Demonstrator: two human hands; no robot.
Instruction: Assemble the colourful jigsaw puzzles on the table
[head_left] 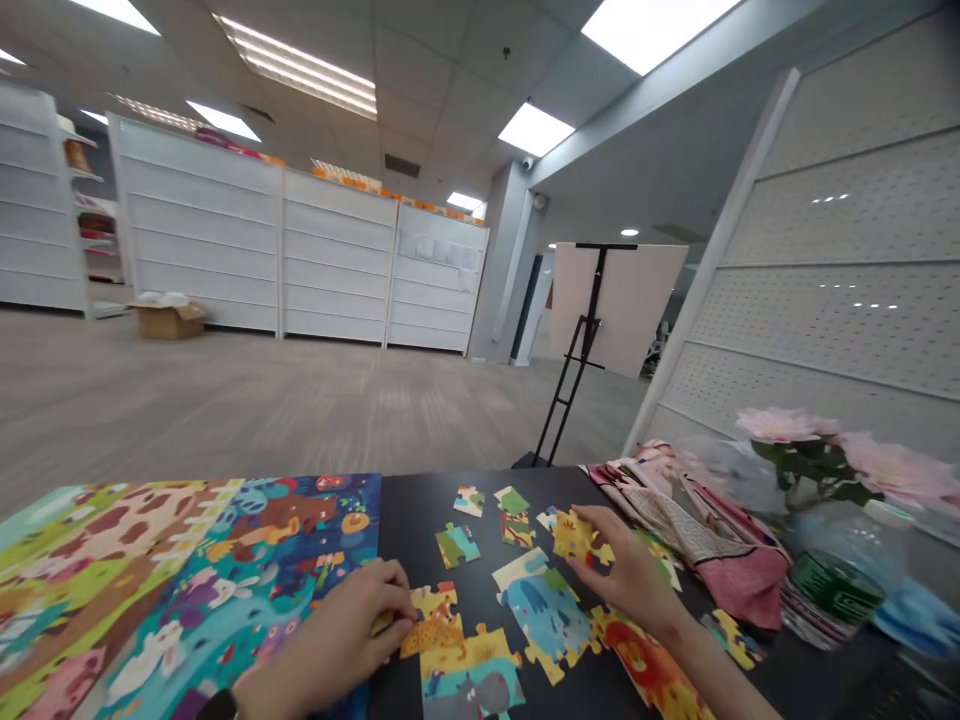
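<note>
My right hand [626, 575] pinches a yellow jigsaw puzzle piece [571, 537] above the black table. My left hand [358, 628] is closed, with a bit of yellow puzzle piece [382, 622] showing between thumb and fingers. Its fingertips touch the edge of a yellow section with a spotted animal [435, 630], which adjoins a grey hippo section [474, 685]. Between my hands lies a blue elephant section [541, 610]. An orange lion section [656, 665] is partly covered by my right forearm. Loose pieces [457, 543] are scattered beyond.
Two finished-looking picture sheets, a blue one [300, 530] and a green one [112, 560], cover the table's left side. At right are a pink cloth bag [739, 560], a green-labelled bottle [836, 585] and pink flowers [795, 428]. An easel [574, 370] stands beyond the table.
</note>
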